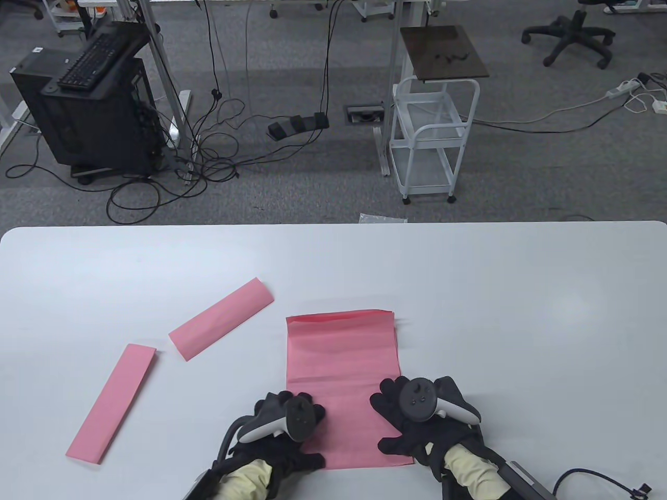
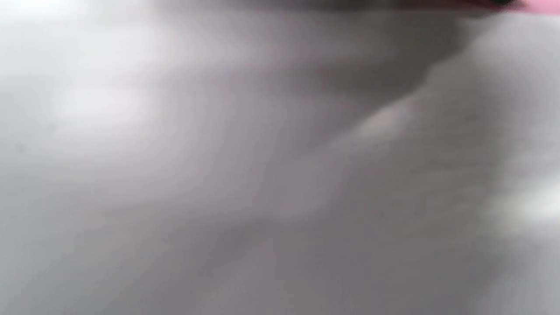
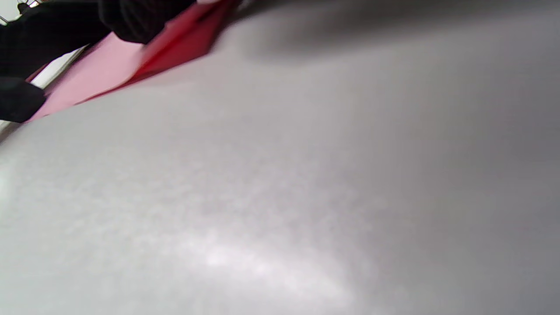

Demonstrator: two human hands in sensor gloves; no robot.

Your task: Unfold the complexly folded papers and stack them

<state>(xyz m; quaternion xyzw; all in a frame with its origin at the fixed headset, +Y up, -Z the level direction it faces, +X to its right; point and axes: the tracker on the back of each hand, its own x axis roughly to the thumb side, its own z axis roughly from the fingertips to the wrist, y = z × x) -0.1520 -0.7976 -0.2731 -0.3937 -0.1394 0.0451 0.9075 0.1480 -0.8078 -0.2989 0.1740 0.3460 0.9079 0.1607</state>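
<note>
Both hands, left (image 1: pixel 285 416) and right (image 1: pixel 411 416), rest flat, grip open, on the pink sheet (image 1: pixel 341 364).

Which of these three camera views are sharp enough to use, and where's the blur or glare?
Table view: sharp and evenly lit, showing the pink paper under the left hand and right hand, with soft shadows on the table. Left wrist view: almost wholly blurred grey, only a pink sliver at the top right corner. Right wrist view: soft focus, with a pale glare patch low on the table.
</note>
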